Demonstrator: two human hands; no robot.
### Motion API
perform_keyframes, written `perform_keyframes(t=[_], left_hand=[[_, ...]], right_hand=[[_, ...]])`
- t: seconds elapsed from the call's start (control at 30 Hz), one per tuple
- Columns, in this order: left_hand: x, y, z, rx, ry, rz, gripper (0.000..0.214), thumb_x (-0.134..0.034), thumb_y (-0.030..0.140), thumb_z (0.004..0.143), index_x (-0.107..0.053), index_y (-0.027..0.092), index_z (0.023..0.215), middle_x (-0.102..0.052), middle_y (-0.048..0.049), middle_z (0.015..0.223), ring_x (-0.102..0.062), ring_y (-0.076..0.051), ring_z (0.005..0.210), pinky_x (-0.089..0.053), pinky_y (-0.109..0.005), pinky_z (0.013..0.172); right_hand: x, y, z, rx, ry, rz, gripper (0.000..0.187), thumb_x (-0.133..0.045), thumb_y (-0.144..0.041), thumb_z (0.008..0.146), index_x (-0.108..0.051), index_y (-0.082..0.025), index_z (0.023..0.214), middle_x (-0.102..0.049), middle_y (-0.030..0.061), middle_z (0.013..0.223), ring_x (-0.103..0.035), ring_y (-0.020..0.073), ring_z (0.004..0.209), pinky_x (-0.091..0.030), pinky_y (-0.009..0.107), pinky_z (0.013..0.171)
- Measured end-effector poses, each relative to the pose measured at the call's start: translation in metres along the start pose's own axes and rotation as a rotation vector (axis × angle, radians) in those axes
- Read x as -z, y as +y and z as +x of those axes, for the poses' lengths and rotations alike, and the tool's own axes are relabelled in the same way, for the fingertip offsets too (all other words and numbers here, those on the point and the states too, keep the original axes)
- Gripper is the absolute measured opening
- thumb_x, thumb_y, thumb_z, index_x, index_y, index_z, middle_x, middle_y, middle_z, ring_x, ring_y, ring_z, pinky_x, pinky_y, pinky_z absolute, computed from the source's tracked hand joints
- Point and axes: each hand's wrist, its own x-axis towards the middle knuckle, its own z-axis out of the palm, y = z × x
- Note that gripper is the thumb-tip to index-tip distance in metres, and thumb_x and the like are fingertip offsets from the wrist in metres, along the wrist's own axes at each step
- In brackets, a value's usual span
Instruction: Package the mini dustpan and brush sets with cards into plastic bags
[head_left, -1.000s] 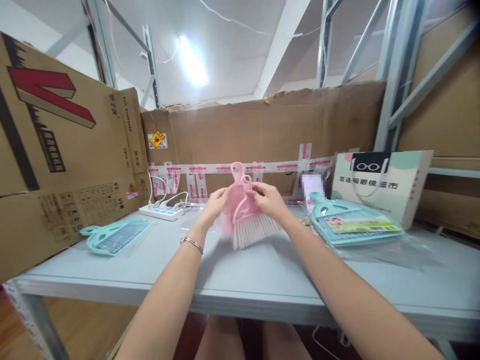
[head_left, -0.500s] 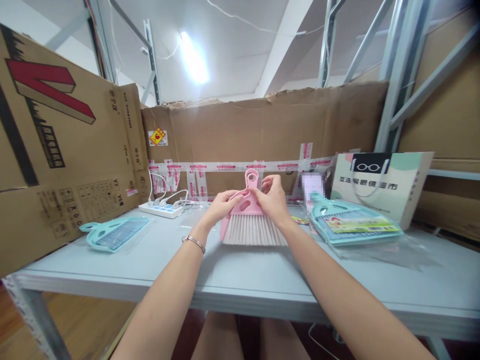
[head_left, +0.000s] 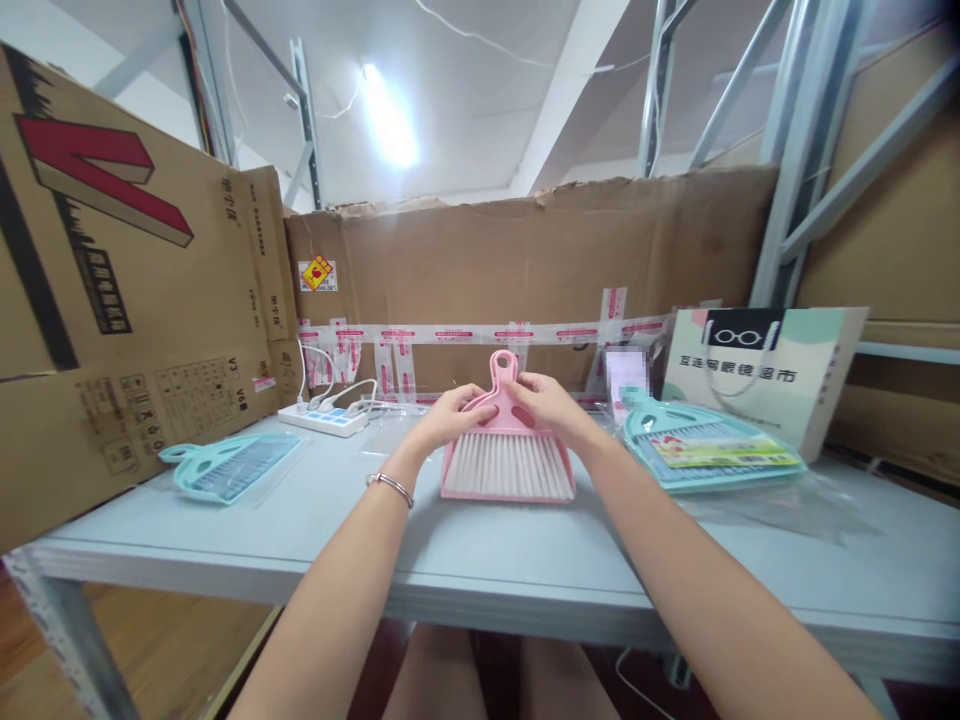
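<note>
A pink hand brush (head_left: 513, 462) with pale bristles lies against a pink dustpan (head_left: 507, 499), whose rim shows around the bristles. The pair stands tilted in the middle of the table, handles pointing up and away from me. My left hand (head_left: 448, 416) grips the set on its left side, the thumb over the brush's upper part. From the right, my right hand (head_left: 551, 408) holds it near the handle, with its thumb on the pink plastic. The fingers behind the set are partly hidden.
On the left of the table (head_left: 330, 520) lies a teal dustpan set (head_left: 232, 470). A white power strip (head_left: 322, 420) with plugs sits behind it. To the right are another teal set (head_left: 712, 450) in plastic and a paper bag (head_left: 757, 360). Cardboard (head_left: 480, 260) walls the back.
The brush has settled squarely into the dustpan, so the pan's front rim now shows below the bristles. Both hands have moved slightly lower, and my right fingers have closed in behind the set.
</note>
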Motion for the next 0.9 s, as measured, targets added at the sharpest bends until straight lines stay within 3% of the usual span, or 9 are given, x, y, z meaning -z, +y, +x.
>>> perform_keyframes(t=[0.1, 0.27, 0.43, 0.57, 0.73, 0.9], left_hand=[[0.001, -0.004, 0.002, -0.031, -0.045, -0.022, 0.033, -0.060, 0.039, 0.073, -0.060, 0.013, 0.094, -0.062, -0.0044, 0.086, -0.055, -0.014, 0.077, -0.042, -0.026, 0.071], [-0.002, -0.009, 0.006, -0.114, -0.084, 0.026, 0.038, -0.054, 0.040, 0.078, -0.061, 0.011, 0.102, -0.064, -0.0078, 0.097, -0.055, -0.017, 0.085, -0.042, -0.029, 0.079], [-0.002, -0.011, 0.006, -0.101, -0.074, 0.108, 0.035, -0.053, 0.037, 0.079, -0.060, 0.014, 0.104, -0.063, -0.0068, 0.105, -0.055, -0.018, 0.093, -0.041, -0.028, 0.081], [-0.002, -0.012, 0.006, -0.044, -0.039, 0.152, 0.029, -0.053, 0.038, 0.077, -0.060, 0.015, 0.094, -0.062, -0.0041, 0.094, -0.054, -0.015, 0.083, -0.041, -0.025, 0.072], [-0.005, -0.012, 0.009, -0.037, 0.130, 0.192, 0.033, -0.049, 0.048, 0.078, -0.055, 0.016, 0.071, -0.057, -0.0003, 0.069, -0.048, -0.011, 0.063, -0.036, -0.023, 0.060], [-0.005, -0.011, 0.008, 0.022, 0.105, 0.037, 0.031, -0.054, 0.046, 0.074, -0.053, 0.015, 0.070, -0.051, 0.0028, 0.058, -0.043, -0.008, 0.052, -0.033, -0.022, 0.054]], right_hand=[[0.003, 0.000, 0.000, -0.048, -0.080, 0.108, 0.055, -0.070, -0.060, 0.050, -0.063, -0.012, 0.076, -0.060, 0.0030, 0.067, -0.053, 0.0126, 0.059, -0.041, 0.025, 0.056], [0.005, 0.004, 0.000, -0.093, 0.021, 0.056, 0.046, -0.072, -0.051, 0.053, -0.067, -0.011, 0.075, -0.060, 0.0021, 0.063, -0.054, 0.0126, 0.057, -0.041, 0.024, 0.055], [0.002, 0.005, 0.003, -0.112, 0.075, -0.045, 0.034, -0.068, -0.043, 0.059, -0.067, -0.010, 0.069, -0.055, 0.0004, 0.055, -0.050, 0.0114, 0.053, -0.037, 0.023, 0.051], [-0.003, 0.001, 0.002, -0.097, 0.057, -0.040, 0.030, -0.068, -0.040, 0.060, -0.067, -0.010, 0.068, -0.057, 0.0007, 0.057, -0.050, 0.0107, 0.053, -0.037, 0.022, 0.051], [-0.011, -0.004, -0.005, -0.113, -0.024, 0.064, 0.033, -0.069, -0.043, 0.060, -0.065, -0.011, 0.069, -0.049, -0.0025, 0.050, -0.043, 0.0072, 0.045, -0.034, 0.021, 0.044], [-0.013, 0.000, -0.005, -0.115, -0.043, 0.134, 0.027, -0.066, -0.038, 0.065, -0.066, -0.011, 0.070, -0.050, -0.0028, 0.051, -0.045, 0.0064, 0.046, -0.041, 0.020, 0.049]])
